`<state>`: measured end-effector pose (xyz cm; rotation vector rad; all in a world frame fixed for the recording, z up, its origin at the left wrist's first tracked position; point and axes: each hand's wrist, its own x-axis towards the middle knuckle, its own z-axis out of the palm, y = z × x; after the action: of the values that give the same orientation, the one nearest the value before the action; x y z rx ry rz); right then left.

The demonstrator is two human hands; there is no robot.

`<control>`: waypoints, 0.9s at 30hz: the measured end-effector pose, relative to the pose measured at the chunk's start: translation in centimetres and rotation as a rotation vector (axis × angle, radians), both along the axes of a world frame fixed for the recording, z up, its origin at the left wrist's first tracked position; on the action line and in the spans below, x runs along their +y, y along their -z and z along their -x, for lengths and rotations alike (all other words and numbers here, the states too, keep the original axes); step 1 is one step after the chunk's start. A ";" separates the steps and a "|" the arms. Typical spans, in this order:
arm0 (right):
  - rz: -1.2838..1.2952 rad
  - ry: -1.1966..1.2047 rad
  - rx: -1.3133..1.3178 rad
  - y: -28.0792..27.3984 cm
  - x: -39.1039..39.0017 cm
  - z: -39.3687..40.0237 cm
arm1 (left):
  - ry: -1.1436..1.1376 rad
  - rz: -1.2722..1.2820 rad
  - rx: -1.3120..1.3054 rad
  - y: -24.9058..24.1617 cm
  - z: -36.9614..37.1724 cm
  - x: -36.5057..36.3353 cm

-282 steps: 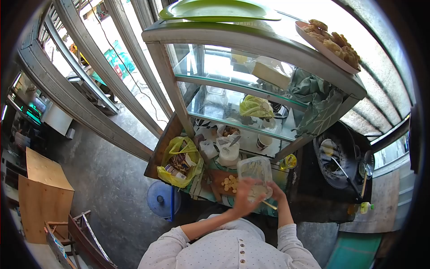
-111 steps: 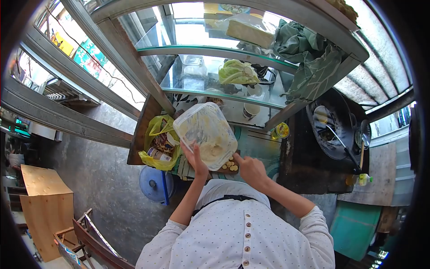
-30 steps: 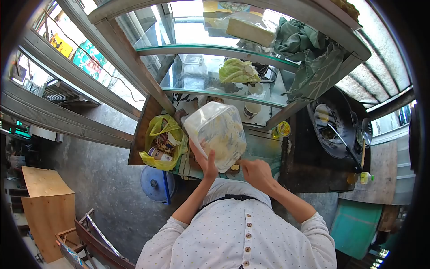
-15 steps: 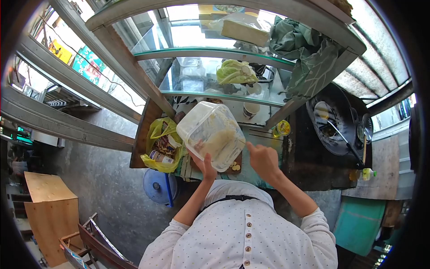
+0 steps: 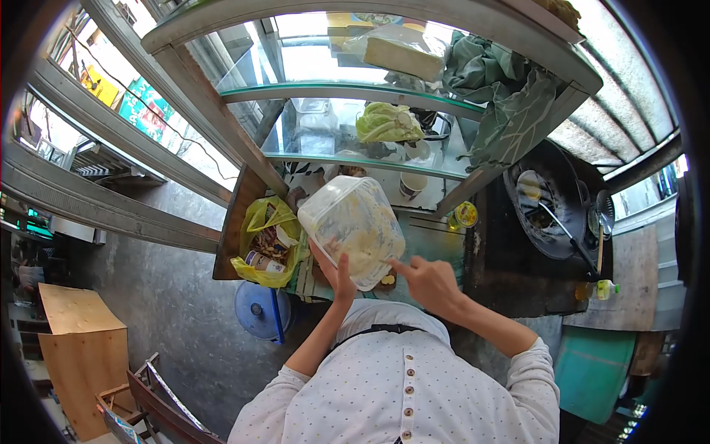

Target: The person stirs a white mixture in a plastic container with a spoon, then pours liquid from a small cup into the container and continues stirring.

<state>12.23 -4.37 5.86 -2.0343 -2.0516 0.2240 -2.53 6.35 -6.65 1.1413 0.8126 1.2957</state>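
A clear plastic tub (image 5: 353,226), smeared inside with a pale yellowish mixture, is tilted over the counter with its opening toward me. My left hand (image 5: 336,277) holds it from below and the left side, thumb along the near wall. My right hand (image 5: 433,285) is closed at the tub's lower right rim, around the end of a thin utensil that is mostly hidden. Partly covered by the tub, a brown board (image 5: 386,287) with small yellowish slices lies beneath.
A yellow bag (image 5: 268,240) of scraps hangs left, above a blue lid (image 5: 257,308). Glass shelves with a cabbage (image 5: 390,122) stand ahead. A cup (image 5: 413,183) and yellow-lidded jar (image 5: 464,214) are beyond the tub. A black wok (image 5: 551,222) with a ladle stands right.
The tub has turned and shifted slightly right and down. My right hand has moved a little lower and closer in against its rim.
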 end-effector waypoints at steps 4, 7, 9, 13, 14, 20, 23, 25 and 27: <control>-0.021 0.161 -0.057 0.6 0.5 -0.6 | -0.022 0.053 -0.097 -0.7 0.0 0.1; 0.052 0.032 0.036 1.4 -0.2 -0.5 | -0.035 -0.049 0.119 -1.4 -0.2 0.1; 0.003 0.050 0.059 0.5 0.1 -1.3 | -0.039 -0.025 0.053 -0.8 -0.4 -0.3; 0.013 0.215 -0.017 1.8 0.3 -1.4 | -0.028 -0.018 -0.041 -0.6 -0.4 -0.3; 0.013 0.209 -0.019 1.9 -0.1 -0.9 | -0.034 -0.018 -0.043 -0.8 -0.3 -0.3; -0.040 0.074 0.057 0.6 0.0 -1.5 | -0.040 -0.034 0.030 -1.0 -0.5 -0.6; -0.112 0.180 -0.077 1.9 1.0 -2.2 | -0.087 -0.101 0.104 -2.3 -1.2 -0.8; -0.111 0.107 -0.231 2.8 1.7 -1.8 | -0.140 -0.196 0.389 -3.0 -1.8 -1.0; -0.084 0.056 -0.270 3.8 2.0 -1.6 | -0.128 -0.201 0.412 -2.8 -1.9 -0.9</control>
<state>13.82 -2.39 2.02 -2.1658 -2.1094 -0.1540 -0.66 5.49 -3.82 1.5703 1.0880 1.2860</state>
